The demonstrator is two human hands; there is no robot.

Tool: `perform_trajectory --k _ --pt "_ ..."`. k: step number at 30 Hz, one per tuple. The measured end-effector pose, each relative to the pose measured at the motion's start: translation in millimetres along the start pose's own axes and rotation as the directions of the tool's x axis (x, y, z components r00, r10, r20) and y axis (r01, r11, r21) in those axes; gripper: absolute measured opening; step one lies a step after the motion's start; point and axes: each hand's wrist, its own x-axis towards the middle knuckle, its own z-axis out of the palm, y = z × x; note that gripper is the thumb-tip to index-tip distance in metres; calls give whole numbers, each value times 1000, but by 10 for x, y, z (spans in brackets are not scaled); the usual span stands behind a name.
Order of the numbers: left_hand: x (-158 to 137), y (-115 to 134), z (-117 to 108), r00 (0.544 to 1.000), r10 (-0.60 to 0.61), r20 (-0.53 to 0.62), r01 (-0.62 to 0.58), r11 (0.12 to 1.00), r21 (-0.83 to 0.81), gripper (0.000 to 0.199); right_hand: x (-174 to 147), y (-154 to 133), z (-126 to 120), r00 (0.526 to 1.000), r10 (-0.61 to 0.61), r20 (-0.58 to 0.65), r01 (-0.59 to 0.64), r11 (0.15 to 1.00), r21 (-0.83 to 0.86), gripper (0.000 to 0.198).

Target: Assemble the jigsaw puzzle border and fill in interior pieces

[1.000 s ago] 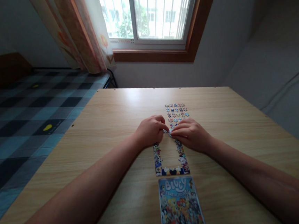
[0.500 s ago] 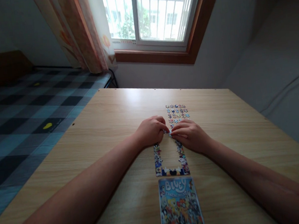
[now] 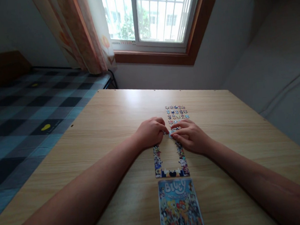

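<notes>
A partly assembled jigsaw puzzle [image 3: 157,161] lies on the table, a frame of joined edge pieces around bare wood. At its far edge, my left hand [image 3: 153,132] is curled, index fingertip pressed down on the small pieces there. My right hand [image 3: 191,136] reaches in from the other side, its thumb and a finger closed at a light-blue puzzle piece [image 3: 170,133], with another finger raised slightly apart. The fingertips of both hands nearly meet. My hands cover parts of the far edge and right side. Loose puzzle pieces [image 3: 177,112] lie in rows just beyond.
Nearer me, a picture card [image 3: 181,207] marked "Bluey" lies below the puzzle on the wooden table [image 3: 114,119]. A bed with a checked cover [image 3: 34,112] adjoins the table's left side. A barred window [image 3: 157,17] and curtain [image 3: 80,34] are behind.
One finger of my right hand has lifted slightly away from its thumb. My left hand stays almost in place. The whole view has shifted very slightly.
</notes>
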Motion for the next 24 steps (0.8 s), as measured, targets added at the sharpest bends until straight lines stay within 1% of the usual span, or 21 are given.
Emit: perform_trajectory --k 2,6,8,14,17,20,24 --pt "0 2 -3 1000 1 3 -1 1000 -3 36 -17 17 -21 999 10 -41 -9 1000 21 20" --pt "-1 10 -16 1000 2 11 -2 1000 -1 36 -53 66 -93 976 48 -211 -36 998 58 22" --pt "0 29 -28 1000 -5 16 5 1000 16 35 -66 86 -122 972 45 -229 -35 998 50 21" --pt "18 143 -67 998 -31 48 27 996 80 20 -65 80 -107 997 -24 -72 24 1000 -2 19" --pt "31 180 -54 997 -68 37 64 993 100 23 -49 67 -97 999 -43 -17 43 999 7 20" --pt "42 191 -22 994 -104 34 98 986 134 22 -36 65 -101 998 -54 6 54 998 38 21" --pt "58 202 6 989 -144 33 135 974 180 16 -29 70 -105 997 -73 2 73 997 40 22"
